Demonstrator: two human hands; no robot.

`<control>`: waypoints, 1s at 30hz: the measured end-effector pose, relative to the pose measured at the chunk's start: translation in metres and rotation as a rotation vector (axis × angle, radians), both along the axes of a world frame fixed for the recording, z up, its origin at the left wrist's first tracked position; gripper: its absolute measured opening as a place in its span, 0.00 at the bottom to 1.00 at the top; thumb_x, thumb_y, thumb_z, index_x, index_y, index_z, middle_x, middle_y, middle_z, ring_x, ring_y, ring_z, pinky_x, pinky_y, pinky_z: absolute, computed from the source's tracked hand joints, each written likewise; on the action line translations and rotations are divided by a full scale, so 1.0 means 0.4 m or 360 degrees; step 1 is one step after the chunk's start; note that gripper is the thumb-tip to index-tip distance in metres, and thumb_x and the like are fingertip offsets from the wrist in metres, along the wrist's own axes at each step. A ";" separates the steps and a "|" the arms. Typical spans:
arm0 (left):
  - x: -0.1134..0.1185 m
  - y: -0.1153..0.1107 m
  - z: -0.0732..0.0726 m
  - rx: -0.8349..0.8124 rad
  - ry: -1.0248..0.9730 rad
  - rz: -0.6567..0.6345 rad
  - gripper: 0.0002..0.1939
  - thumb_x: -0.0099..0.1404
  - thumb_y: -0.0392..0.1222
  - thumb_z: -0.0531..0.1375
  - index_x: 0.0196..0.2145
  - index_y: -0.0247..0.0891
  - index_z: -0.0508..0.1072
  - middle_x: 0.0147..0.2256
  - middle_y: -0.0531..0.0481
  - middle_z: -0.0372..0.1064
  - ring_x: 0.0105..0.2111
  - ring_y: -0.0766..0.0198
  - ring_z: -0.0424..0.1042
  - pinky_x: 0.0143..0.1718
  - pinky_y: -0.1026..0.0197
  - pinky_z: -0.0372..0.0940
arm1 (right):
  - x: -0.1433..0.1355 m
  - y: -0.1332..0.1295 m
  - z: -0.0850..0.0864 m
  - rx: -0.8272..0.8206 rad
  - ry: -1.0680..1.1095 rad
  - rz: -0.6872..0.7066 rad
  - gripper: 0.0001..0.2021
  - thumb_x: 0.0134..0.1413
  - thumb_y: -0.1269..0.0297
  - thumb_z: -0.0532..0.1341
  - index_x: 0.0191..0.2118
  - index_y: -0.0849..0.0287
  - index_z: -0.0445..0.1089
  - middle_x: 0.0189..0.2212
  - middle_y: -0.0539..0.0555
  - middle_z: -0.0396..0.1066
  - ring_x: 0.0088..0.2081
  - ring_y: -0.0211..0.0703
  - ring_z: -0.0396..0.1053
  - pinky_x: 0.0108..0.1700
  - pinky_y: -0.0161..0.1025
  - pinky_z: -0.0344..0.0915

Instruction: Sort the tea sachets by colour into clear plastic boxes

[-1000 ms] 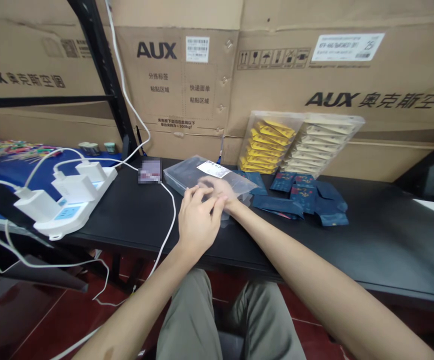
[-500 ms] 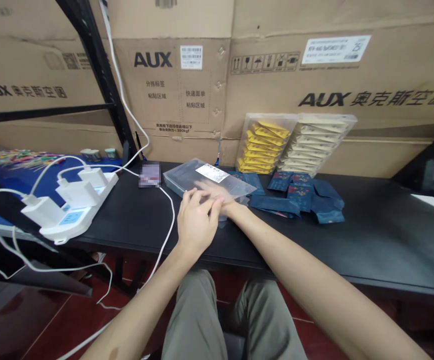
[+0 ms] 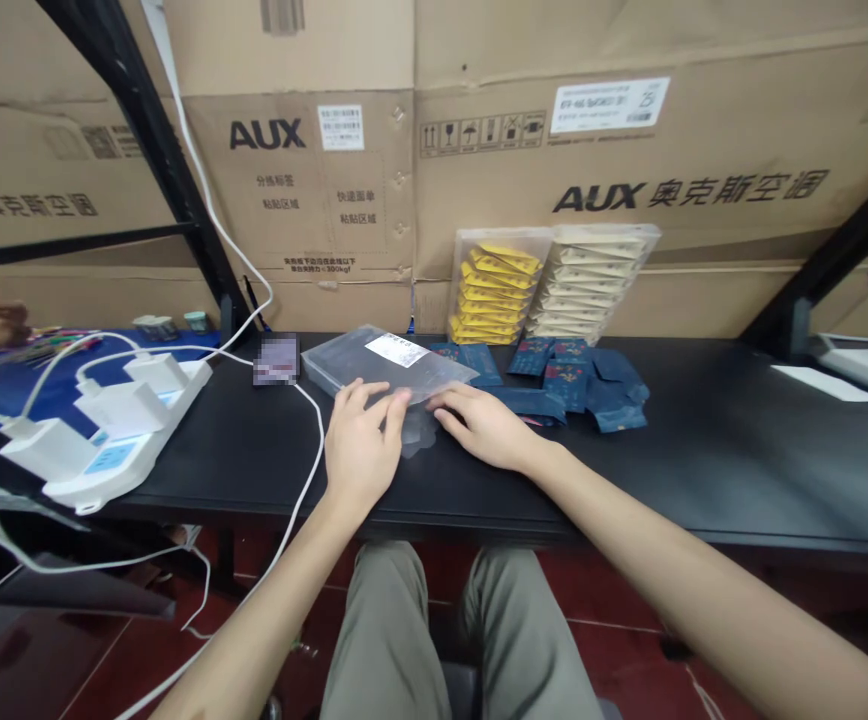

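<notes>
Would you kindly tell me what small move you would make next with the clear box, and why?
I would probably have the right hand lift the clear flap: it juts out at the near end of the box, beside that hand, while the left hand at the near edge could steady it.

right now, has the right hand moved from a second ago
Yes. Judged against the upright case of yellow packets, the right hand has shifted rightward and nearer the camera; it is no longer seen through the clear box.
</notes>
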State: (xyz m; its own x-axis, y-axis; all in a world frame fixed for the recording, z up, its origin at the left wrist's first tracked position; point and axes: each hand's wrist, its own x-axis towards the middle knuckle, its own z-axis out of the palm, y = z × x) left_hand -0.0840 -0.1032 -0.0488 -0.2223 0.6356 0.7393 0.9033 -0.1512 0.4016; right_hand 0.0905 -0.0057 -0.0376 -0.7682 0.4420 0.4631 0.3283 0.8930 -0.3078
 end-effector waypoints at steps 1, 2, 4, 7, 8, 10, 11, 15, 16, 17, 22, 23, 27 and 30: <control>0.000 0.001 0.000 -0.0001 -0.0006 0.0004 0.20 0.73 0.50 0.50 0.43 0.43 0.80 0.46 0.46 0.75 0.55 0.50 0.65 0.57 0.45 0.64 | 0.026 -0.002 0.005 0.0032 0.0008 -0.0036 0.12 0.65 0.67 0.52 0.45 0.57 0.73 0.46 0.58 0.74 0.49 0.48 0.72 0.54 0.47 0.68; 0.000 0.001 0.001 -0.0002 -0.0012 0.0006 0.20 0.73 0.50 0.50 0.43 0.43 0.80 0.46 0.46 0.75 0.55 0.50 0.65 0.57 0.45 0.64 | 0.053 -0.003 0.010 0.0079 0.0022 -0.0077 0.12 0.65 0.66 0.52 0.43 0.57 0.73 0.44 0.57 0.75 0.47 0.47 0.72 0.52 0.45 0.68; 0.000 0.001 0.002 0.0000 -0.0018 0.0009 0.21 0.73 0.51 0.49 0.43 0.43 0.80 0.46 0.46 0.75 0.55 0.50 0.65 0.57 0.45 0.63 | 0.113 0.003 0.020 0.0199 0.0064 -0.0218 0.12 0.65 0.63 0.53 0.41 0.57 0.74 0.40 0.57 0.75 0.44 0.48 0.72 0.49 0.44 0.68; -0.001 0.001 0.001 0.0001 -0.0011 0.0009 0.21 0.73 0.51 0.49 0.43 0.42 0.80 0.46 0.46 0.75 0.55 0.50 0.66 0.58 0.45 0.63 | 0.200 0.020 0.026 0.0344 0.0002 -0.0413 0.11 0.63 0.59 0.56 0.38 0.56 0.74 0.38 0.58 0.75 0.43 0.52 0.71 0.49 0.49 0.67; -0.001 0.001 0.000 0.0001 -0.0005 0.0009 0.21 0.73 0.51 0.49 0.43 0.41 0.80 0.46 0.46 0.75 0.55 0.50 0.65 0.58 0.45 0.62 | 0.223 0.025 0.025 0.0358 -0.0072 -0.0434 0.10 0.61 0.58 0.58 0.39 0.56 0.74 0.39 0.59 0.75 0.44 0.53 0.70 0.50 0.51 0.66; -0.002 0.001 -0.001 0.0001 0.0007 0.0007 0.21 0.72 0.51 0.49 0.43 0.42 0.80 0.46 0.45 0.75 0.55 0.50 0.65 0.58 0.45 0.62 | 0.256 0.031 0.019 0.0359 -0.0189 -0.0445 0.11 0.60 0.57 0.60 0.43 0.57 0.74 0.43 0.60 0.74 0.46 0.55 0.70 0.52 0.53 0.66; -0.002 0.001 -0.002 0.0001 0.0013 0.0005 0.21 0.72 0.51 0.50 0.43 0.42 0.80 0.46 0.45 0.75 0.55 0.50 0.65 0.58 0.45 0.62 | 0.264 0.031 0.015 0.0352 -0.0218 -0.0441 0.13 0.60 0.57 0.60 0.45 0.57 0.73 0.45 0.60 0.74 0.47 0.56 0.70 0.52 0.54 0.66; 0.000 0.000 -0.002 -0.0021 0.0044 0.0003 0.20 0.71 0.52 0.51 0.42 0.42 0.80 0.47 0.44 0.74 0.55 0.49 0.65 0.58 0.45 0.62 | 0.264 0.022 0.005 0.0323 -0.0206 -0.0434 0.14 0.62 0.59 0.58 0.49 0.58 0.72 0.48 0.60 0.73 0.50 0.55 0.70 0.55 0.54 0.65; 0.001 0.000 -0.002 -0.0025 0.0051 0.0003 0.20 0.71 0.52 0.51 0.42 0.42 0.80 0.47 0.44 0.74 0.55 0.49 0.65 0.58 0.44 0.62 | 0.260 0.021 0.003 0.0314 -0.0198 -0.0441 0.14 0.62 0.60 0.58 0.50 0.58 0.72 0.48 0.61 0.73 0.50 0.55 0.70 0.56 0.54 0.65; 0.003 -0.001 -0.002 -0.0027 0.0057 0.0004 0.20 0.71 0.52 0.51 0.42 0.42 0.80 0.47 0.44 0.74 0.56 0.49 0.64 0.58 0.44 0.62 | 0.257 0.020 0.002 0.0305 -0.0189 -0.0453 0.14 0.61 0.60 0.59 0.50 0.58 0.72 0.49 0.61 0.73 0.51 0.55 0.70 0.56 0.55 0.64; 0.006 -0.003 0.000 -0.0031 0.0098 0.0013 0.20 0.71 0.53 0.52 0.43 0.41 0.80 0.47 0.44 0.74 0.56 0.49 0.64 0.59 0.45 0.62 | 0.251 0.024 -0.005 0.0342 -0.0175 -0.0550 0.15 0.61 0.60 0.59 0.50 0.60 0.71 0.48 0.61 0.74 0.51 0.56 0.71 0.55 0.55 0.66; 0.006 -0.003 0.000 -0.0032 0.0105 0.0015 0.20 0.71 0.52 0.51 0.44 0.41 0.80 0.47 0.44 0.74 0.56 0.49 0.64 0.59 0.45 0.61 | 0.251 0.025 -0.006 0.0369 -0.0187 -0.0567 0.15 0.61 0.61 0.59 0.50 0.61 0.71 0.47 0.62 0.74 0.50 0.56 0.71 0.54 0.54 0.67; 0.004 -0.002 -0.002 -0.0022 0.0118 0.0014 0.22 0.72 0.51 0.49 0.45 0.40 0.80 0.47 0.44 0.74 0.55 0.49 0.64 0.59 0.46 0.61 | 0.245 0.019 -0.005 0.0474 -0.0219 -0.0649 0.15 0.61 0.64 0.58 0.52 0.62 0.69 0.46 0.61 0.75 0.48 0.56 0.73 0.52 0.51 0.69; 0.002 -0.001 -0.002 0.0004 0.0106 0.0021 0.22 0.73 0.51 0.48 0.45 0.40 0.80 0.46 0.45 0.75 0.53 0.50 0.65 0.58 0.46 0.62 | 0.240 0.015 -0.002 0.0517 -0.0150 -0.0784 0.16 0.62 0.67 0.54 0.53 0.62 0.68 0.47 0.60 0.76 0.46 0.55 0.74 0.49 0.49 0.70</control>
State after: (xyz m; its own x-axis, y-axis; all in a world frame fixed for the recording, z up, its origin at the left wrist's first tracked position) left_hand -0.0831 -0.1035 -0.0497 -0.1811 0.6310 0.7544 0.9299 -0.1399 0.3403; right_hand 0.1866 0.0004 -0.0386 -0.5530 0.6039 0.5740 0.7404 0.6722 0.0062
